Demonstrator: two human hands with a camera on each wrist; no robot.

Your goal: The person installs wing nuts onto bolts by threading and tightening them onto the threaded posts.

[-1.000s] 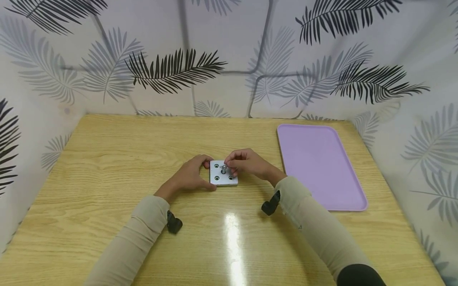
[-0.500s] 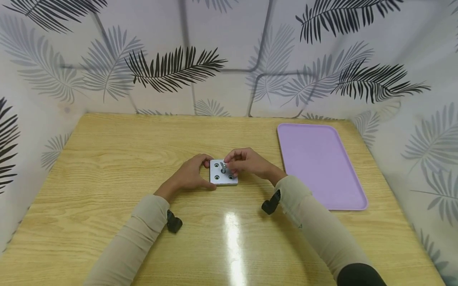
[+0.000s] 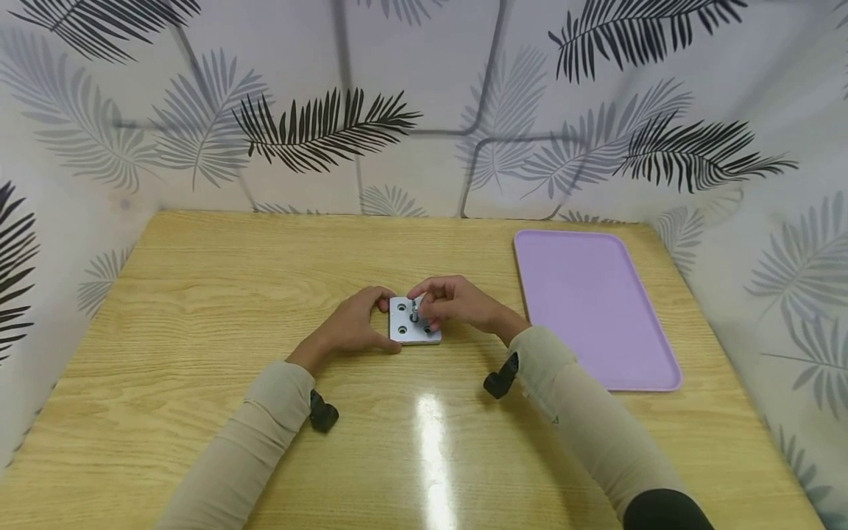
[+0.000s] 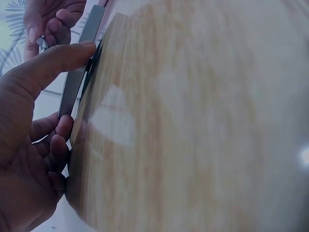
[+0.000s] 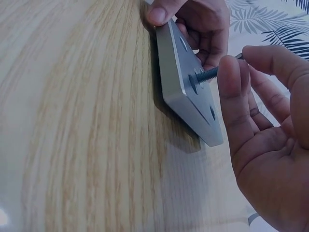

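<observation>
A square silver metal plate (image 3: 401,319) with several holes lies on the wooden table. My left hand (image 3: 358,322) grips it from the left, thumb on the near edge and fingers at the far corner. In the right wrist view the plate (image 5: 174,67) carries an upright threaded wing screw (image 5: 207,75) in its middle hole. My right hand (image 3: 461,303) pinches the head of this wing screw (image 3: 415,312) between thumb and index finger. Those fingers mostly hide the head; a bit of the metal wing (image 4: 42,42) shows in the left wrist view.
A purple tray (image 3: 596,309) lies on the table to the right of the hands. The wooden table (image 3: 265,258) backs onto a leaf-patterned cloth (image 3: 430,110). Each wrist wears a small black camera mount, such as the right one (image 3: 501,376).
My right index finger has shifted forward and left around the wing screw's head, and the head has turned a little. The left hand and the plate stay in place.
</observation>
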